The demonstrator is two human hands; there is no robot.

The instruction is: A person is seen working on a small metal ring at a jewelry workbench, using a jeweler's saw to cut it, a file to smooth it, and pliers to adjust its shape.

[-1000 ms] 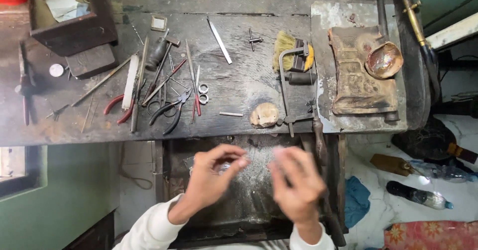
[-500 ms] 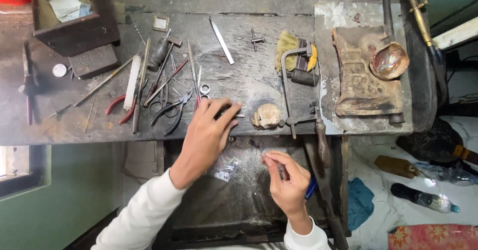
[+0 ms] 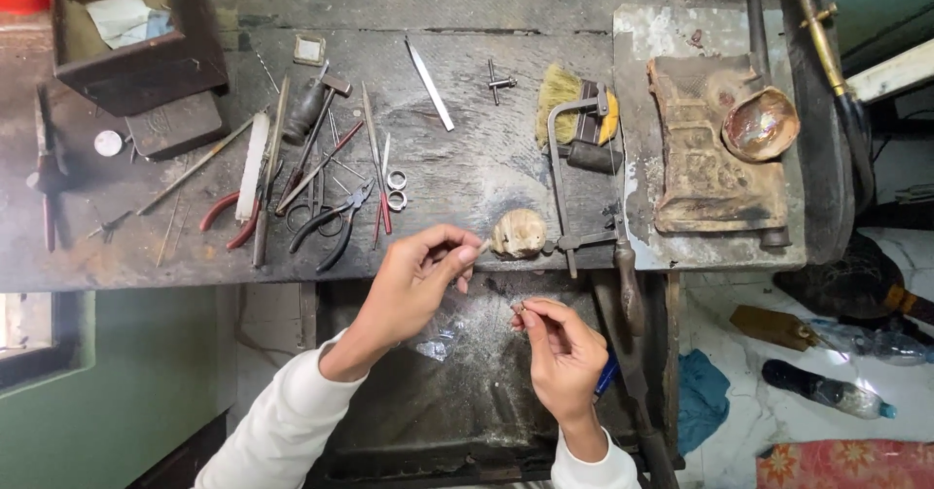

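Note:
My left hand (image 3: 418, 280) hovers at the bench's front edge, its fingertips pinched on a thin short piece (image 3: 484, 246) that is too small to identify, right beside a worn wooden bench peg (image 3: 519, 232). My right hand (image 3: 559, 348) is lower, over the dusty tray under the bench, with thumb and forefinger pinched on a tiny ring-like metal piece (image 3: 520, 307). Both wrists wear white sleeves. The hands are a short gap apart.
On the dark wooden bench (image 3: 467, 158) lie pliers and files (image 3: 321, 197), two small rings (image 3: 396, 189), a saw frame (image 3: 584, 187), a yellow brush (image 3: 564, 95), a charred block (image 3: 710, 148) with a shell-like dish (image 3: 761, 124), and a dark box (image 3: 126, 36). Bottles lie on the floor at right.
My left hand reached up onto the bench among the tools, then drew back to the edge by the peg with something pinched. My right hand dropped slightly and now pinches the small piece.

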